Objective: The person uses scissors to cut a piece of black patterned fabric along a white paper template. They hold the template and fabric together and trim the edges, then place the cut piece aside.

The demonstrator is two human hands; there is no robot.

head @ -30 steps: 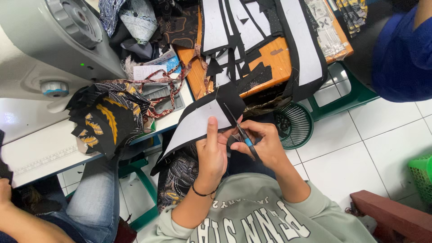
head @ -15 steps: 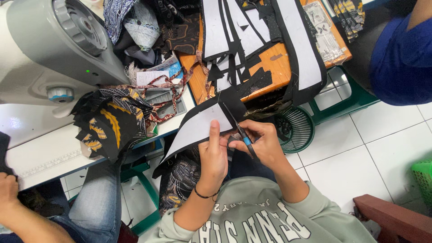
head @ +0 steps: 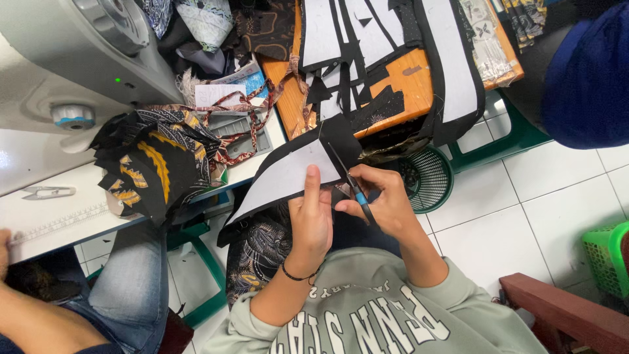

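My left hand (head: 312, 219) pinches a white fabric piece with a black border (head: 288, 174), thumb on top, and holds it up over my lap. My right hand (head: 386, 203) grips small scissors with a blue handle (head: 357, 192). Their blades point up into the black edge of the piece near its right corner. A black band circles my left wrist. Patterned dark cloth (head: 255, 252) lies on my lap under the piece.
A sewing machine (head: 78, 59) stands on a white table (head: 59, 216) at the left, beside a stack of black-and-yellow patterned fabric (head: 151, 167). An orange board (head: 406, 72) carries several white and black cut pieces. Nearby are a green basket (head: 426, 177), a person's jeans leg (head: 131, 282) and a person in blue (head: 583, 78).
Both hands stay on the piece and the scissors. The scissors have shifted slightly along the black edge; the view has barely moved.
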